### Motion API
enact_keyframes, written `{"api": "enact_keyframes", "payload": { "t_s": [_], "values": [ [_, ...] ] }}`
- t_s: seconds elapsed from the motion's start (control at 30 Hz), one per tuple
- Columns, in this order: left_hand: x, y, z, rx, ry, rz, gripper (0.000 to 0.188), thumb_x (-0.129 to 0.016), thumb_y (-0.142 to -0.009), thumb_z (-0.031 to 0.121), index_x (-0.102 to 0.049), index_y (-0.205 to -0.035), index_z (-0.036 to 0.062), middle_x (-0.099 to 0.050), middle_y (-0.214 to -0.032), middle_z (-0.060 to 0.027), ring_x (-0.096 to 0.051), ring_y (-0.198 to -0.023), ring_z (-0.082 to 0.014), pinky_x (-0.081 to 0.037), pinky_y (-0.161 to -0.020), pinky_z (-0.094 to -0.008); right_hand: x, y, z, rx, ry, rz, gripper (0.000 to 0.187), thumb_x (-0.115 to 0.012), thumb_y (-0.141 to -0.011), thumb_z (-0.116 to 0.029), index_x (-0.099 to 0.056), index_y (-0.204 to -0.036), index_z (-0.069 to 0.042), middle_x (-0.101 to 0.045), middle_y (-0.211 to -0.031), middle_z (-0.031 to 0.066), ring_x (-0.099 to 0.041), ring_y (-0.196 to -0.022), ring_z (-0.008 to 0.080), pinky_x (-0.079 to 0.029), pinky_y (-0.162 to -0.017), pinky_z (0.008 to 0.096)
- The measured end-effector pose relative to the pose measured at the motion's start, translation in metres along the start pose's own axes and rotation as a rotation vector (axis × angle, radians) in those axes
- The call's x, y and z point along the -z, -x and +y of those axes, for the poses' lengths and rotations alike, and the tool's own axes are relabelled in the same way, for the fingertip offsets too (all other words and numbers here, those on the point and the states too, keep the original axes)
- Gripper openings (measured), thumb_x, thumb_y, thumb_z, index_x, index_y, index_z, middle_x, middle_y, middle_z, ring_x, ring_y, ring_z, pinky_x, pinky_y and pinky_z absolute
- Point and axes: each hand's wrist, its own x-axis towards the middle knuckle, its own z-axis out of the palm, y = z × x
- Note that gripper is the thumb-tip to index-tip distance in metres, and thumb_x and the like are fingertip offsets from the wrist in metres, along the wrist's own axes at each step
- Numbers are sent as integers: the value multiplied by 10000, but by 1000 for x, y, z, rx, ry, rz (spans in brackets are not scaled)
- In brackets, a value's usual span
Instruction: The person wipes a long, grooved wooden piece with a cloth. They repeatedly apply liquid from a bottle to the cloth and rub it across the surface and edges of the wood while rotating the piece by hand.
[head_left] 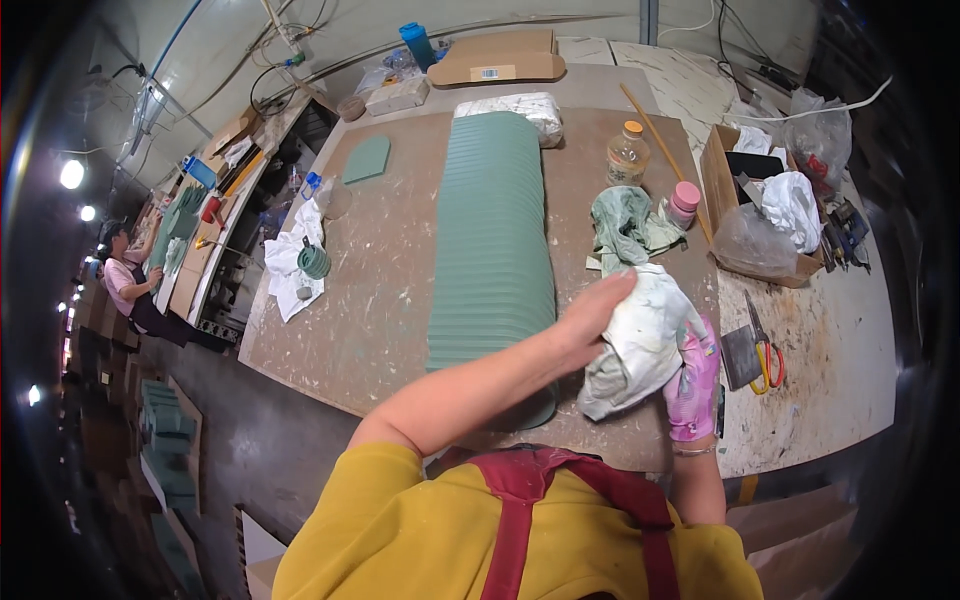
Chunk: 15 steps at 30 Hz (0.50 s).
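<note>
A white cloth (645,345) with greenish stains hangs bunched between my two hands, over the right part of the board. My bare left hand (592,318) grips its upper left side, the fingertips partly hidden. On the other side, my right hand (693,385), in a pink patterned glove, is closed on the cloth's right edge. Just left of the cloth lies a long green ribbed slab (490,230), running away from me; my left forearm crosses its near end. A crumpled green-stained rag (622,222) rests beyond the cloth.
A jar with an orange lid (628,155) and a pink-capped bottle (684,203) stand beyond the rag. Scissors (765,350) and a dark flat blade lie at right, below a cardboard box (720,190). Another person (128,275) works at a bench far left.
</note>
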Motion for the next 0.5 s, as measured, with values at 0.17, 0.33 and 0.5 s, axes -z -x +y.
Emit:
{"api": "enact_keyframes", "payload": {
  "t_s": [0.17, 0.33, 0.5],
  "values": [
    [-14, -15, 7, 176, 156, 22, 348, -420, -994, 303, -554, -1137, 15, -650, -1007, -104, -631, -951, -212, -491, -882, -343, -2, -3, 21, -296, -676, -156, 476, -449, -966, -253, -373, -1367, -7, -483, -1330, 147, -518, -1182, 262, -425, -1019, 389],
    [21, -57, 25, -647, -1225, -66, 271, -486, -961, 228, -574, -1047, -14, -597, -859, -111, -581, -889, -200, -453, -807, -299, 15, 0, 33, -306, -537, -85, 484, -441, -971, -273, -370, -1369, -6, -480, -1333, 148, -517, -1183, 266, -417, -1027, 392],
    [55, -84, 80, -599, -1121, 125, 241, -490, -954, 194, -602, -929, -17, -619, -858, -72, -568, -844, -144, -449, -783, -285, 43, -23, 16, -173, -449, 95, 493, -433, -976, -293, -367, -1371, -6, -477, -1336, 150, -515, -1185, 270, -410, -1034, 395]
  ]
}}
